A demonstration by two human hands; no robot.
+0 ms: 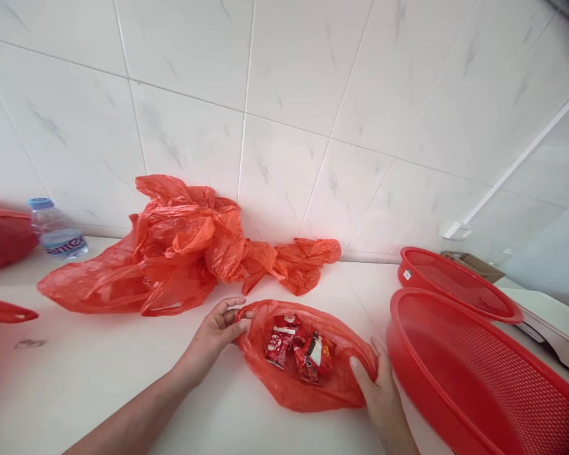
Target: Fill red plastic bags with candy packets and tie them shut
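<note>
A red plastic bag (284,392) lies on the white counter with its mouth spread wide. Inside it sit several small red snack packets (281,341), some with white lettering. At the bag's left edge, my left hand (220,332) pinches the rim between thumb and fingers. My right hand (379,379) grips the opposite rim, its thumb on the inner side and its fingers largely hidden behind the plastic.
Crumpled red plastic bags (184,253) lie along the tiled wall. A water bottle (59,230) with a blue cap stands at the left. Red mesh baskets (436,354) and a white scale-like device (550,322) occupy the right side. Another red bag (4,237) is at the far left.
</note>
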